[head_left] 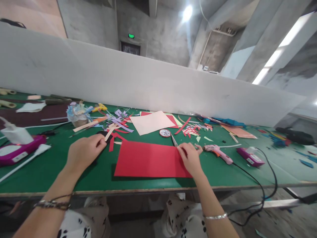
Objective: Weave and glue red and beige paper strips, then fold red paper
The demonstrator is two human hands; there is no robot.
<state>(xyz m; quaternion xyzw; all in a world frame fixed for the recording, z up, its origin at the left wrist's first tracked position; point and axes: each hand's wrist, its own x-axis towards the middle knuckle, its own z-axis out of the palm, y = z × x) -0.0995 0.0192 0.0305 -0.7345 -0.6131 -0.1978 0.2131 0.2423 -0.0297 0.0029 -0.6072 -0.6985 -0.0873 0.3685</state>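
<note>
A large rectangular sheet of red paper lies in front of me near the table's front edge. My right hand is at its right end, fingers bent and closed on the paper's edge. Scissors lie just beyond that hand, their grey blades pointing away; the handle end is hidden. My left hand is to the left of the sheet, fingers pinched on a narrow cream paper strip. Under and beside it lies a flat black object, partly covered by the hand.
Behind the red sheet are a pale pink sheet, a round patterned tin and scattered paper strips. A pink glue gun with a black cord and a purple power strip lie right. Another purple power strip stands left.
</note>
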